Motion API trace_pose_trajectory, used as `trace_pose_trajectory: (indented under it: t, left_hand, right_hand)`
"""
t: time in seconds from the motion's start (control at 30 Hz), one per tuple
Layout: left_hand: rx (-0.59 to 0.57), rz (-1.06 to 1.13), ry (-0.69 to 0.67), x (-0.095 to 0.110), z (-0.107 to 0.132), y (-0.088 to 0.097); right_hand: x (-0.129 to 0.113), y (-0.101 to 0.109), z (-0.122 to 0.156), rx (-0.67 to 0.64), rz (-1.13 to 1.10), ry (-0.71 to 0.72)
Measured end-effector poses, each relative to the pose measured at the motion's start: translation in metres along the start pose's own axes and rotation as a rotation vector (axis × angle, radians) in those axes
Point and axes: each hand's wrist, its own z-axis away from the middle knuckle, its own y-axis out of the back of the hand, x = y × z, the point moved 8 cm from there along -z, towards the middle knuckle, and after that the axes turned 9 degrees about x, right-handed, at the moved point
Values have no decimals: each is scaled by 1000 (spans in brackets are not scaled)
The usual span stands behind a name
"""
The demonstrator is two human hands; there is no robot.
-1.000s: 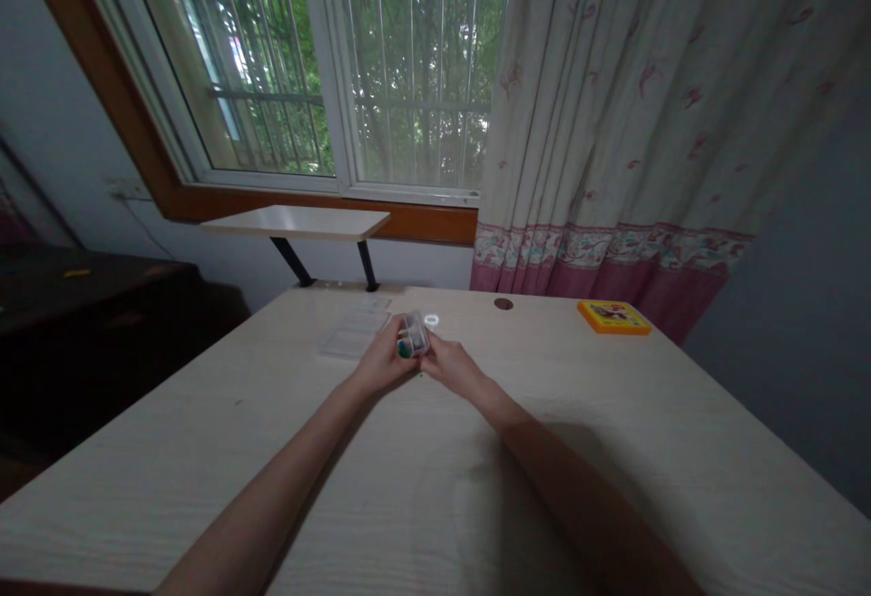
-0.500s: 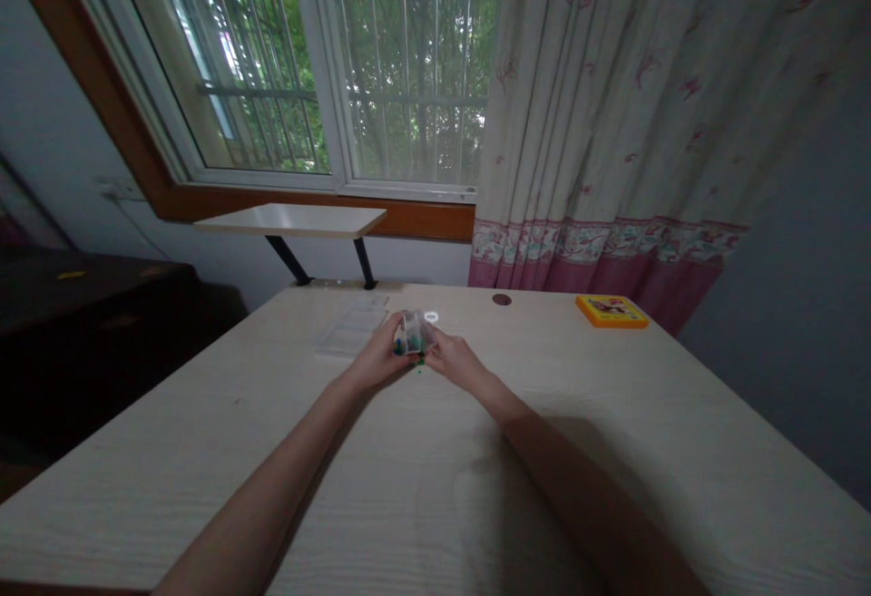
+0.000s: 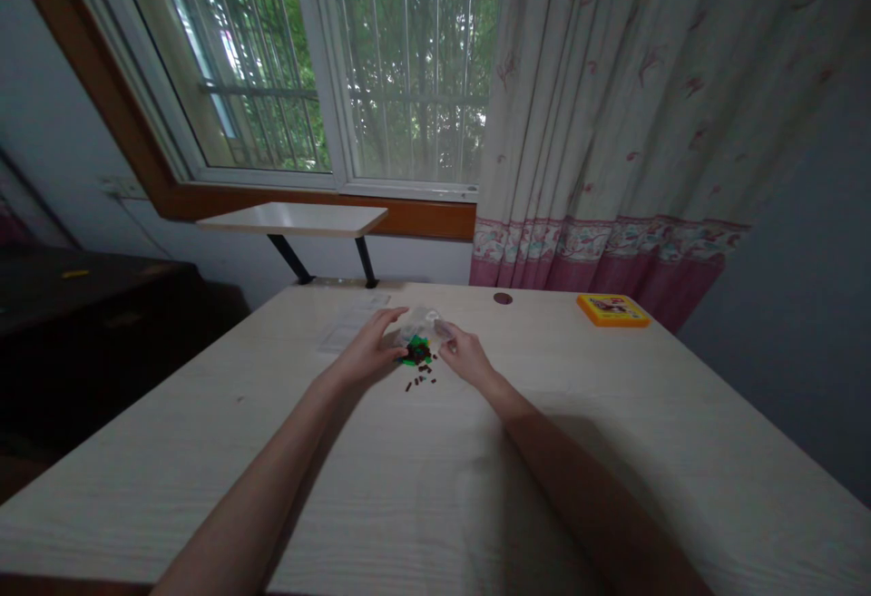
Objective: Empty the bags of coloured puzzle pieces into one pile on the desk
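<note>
Tray (image 3: 342,326) lies left of the pile (image 3: 417,352), yellow box (image 3: 613,311) right; right hand (image 3: 468,358) clamps a container (image 3: 425,317); left hand (image 3: 367,347), I can't tell.

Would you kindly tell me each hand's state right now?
Left hand: open, beside the clear container; contact unclear.
Right hand: closed on the clear container.

A: State the arm configuration.
B: Both arms are bare and extended forward. The left forearm (image 3: 272,483) angles inward to the right; the right forearm (image 3: 578,483) angles inward to the left.
A: Left hand (image 3: 367,349)?
B: Palm inward, thumb and forefinger spread apart.
A: Right hand (image 3: 468,358)?
B: Fingers bent, closed together, pointing toward the left hand.
</note>
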Motion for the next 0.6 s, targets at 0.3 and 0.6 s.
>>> trace_pose_trajectory:
  t: [0.3, 0.6]
  left_hand:
    - [128, -37, 122, -19, -3, 13]
    - [-147, 532, 266, 18, 10, -33]
  right_hand:
    - [-3, 3, 2, 36, -35, 53]
    - [-33, 18, 6, 142, -61, 290]
